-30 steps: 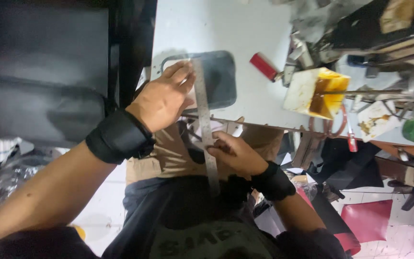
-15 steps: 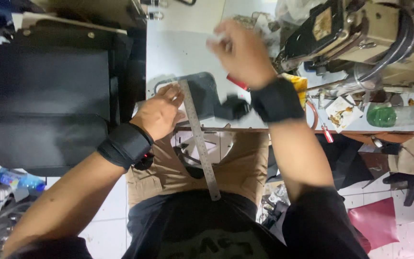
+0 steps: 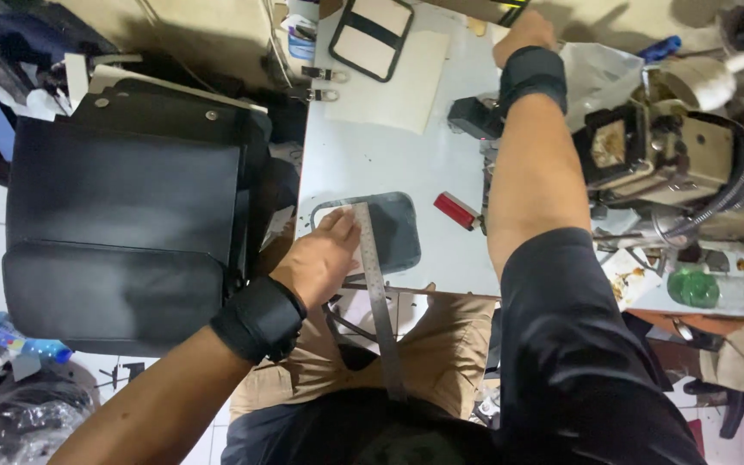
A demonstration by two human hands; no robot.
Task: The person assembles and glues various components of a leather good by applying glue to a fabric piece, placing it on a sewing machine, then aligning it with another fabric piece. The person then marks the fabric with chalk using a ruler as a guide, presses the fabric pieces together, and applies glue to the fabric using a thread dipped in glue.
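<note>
The white worktable (image 3: 389,155) is your landmark. At its near edge lies the dark rounded panel (image 3: 389,228), which looks thin, limp and light, so it should slide unless pinned flat. Across the panel runs the steel ruler (image 3: 376,293), stiff and slick (its long end overhangs the table edge above your lap). Your left hand (image 3: 320,258) presses flat on ruler and panel, fingers spread, gripping nothing. Your right hand (image 3: 523,30) reaches to the table's far edge; I cannot tell whether it holds anything. Take the ruler mid-length.
</note>
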